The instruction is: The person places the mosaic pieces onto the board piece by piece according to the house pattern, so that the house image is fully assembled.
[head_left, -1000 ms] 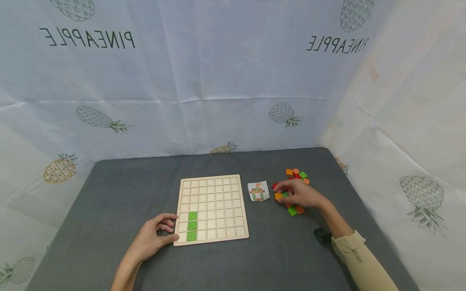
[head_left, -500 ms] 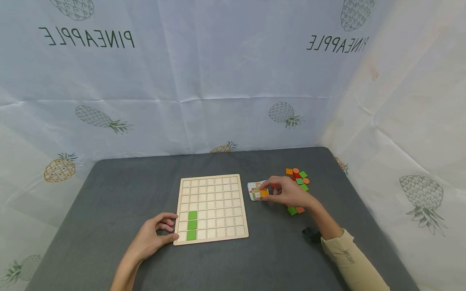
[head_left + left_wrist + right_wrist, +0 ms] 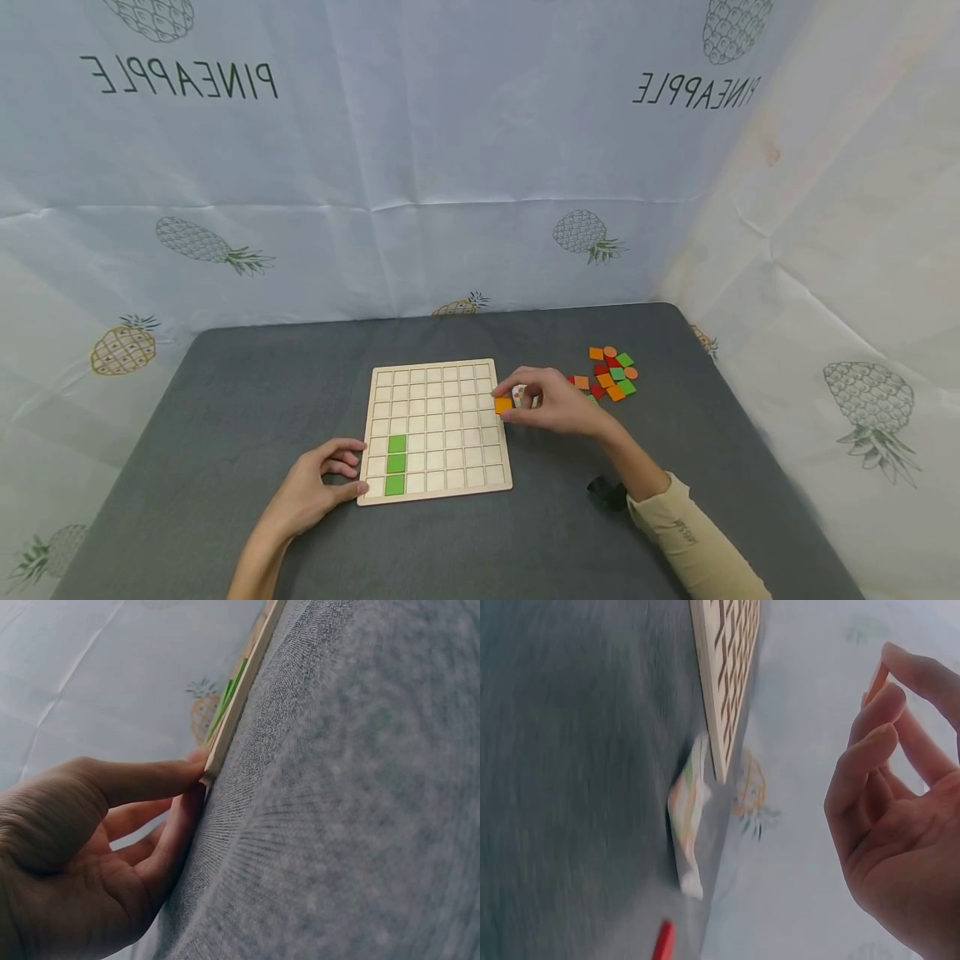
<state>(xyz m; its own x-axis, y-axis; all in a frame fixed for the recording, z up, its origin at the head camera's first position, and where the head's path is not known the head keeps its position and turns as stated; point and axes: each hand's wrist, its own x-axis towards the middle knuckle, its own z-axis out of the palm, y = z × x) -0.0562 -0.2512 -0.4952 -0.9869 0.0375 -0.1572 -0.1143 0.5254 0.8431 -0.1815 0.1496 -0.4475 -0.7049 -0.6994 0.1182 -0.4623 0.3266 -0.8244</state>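
Observation:
A square wooden grid board (image 3: 452, 414) lies on the table with several green square tiles (image 3: 396, 464) in a column near its lower left. My left hand (image 3: 311, 487) holds the board at its left edge, thumb at the near corner and index finger higher up. In the left wrist view, thumb and fingers meet at the board's edge (image 3: 232, 712). Between thumb and fingertips, my right hand (image 3: 555, 404) pinches an orange square tile (image 3: 503, 406) over the board's right edge. The right wrist view shows this tile (image 3: 876, 681) edge-on, raised above the table.
A small pattern card (image 3: 687, 814) lies right of the board, mostly covered by my right hand in the head view. Farther right is a loose pile of red, green and orange tiles (image 3: 617, 374). A dark object (image 3: 606, 493) sits by the right wrist. A pineapple-print cloth (image 3: 480, 167) hangs behind the table.
My right hand has taken the orange tile from the pile and moved left past the card to the board's right edge. The left hand and board have stayed put.

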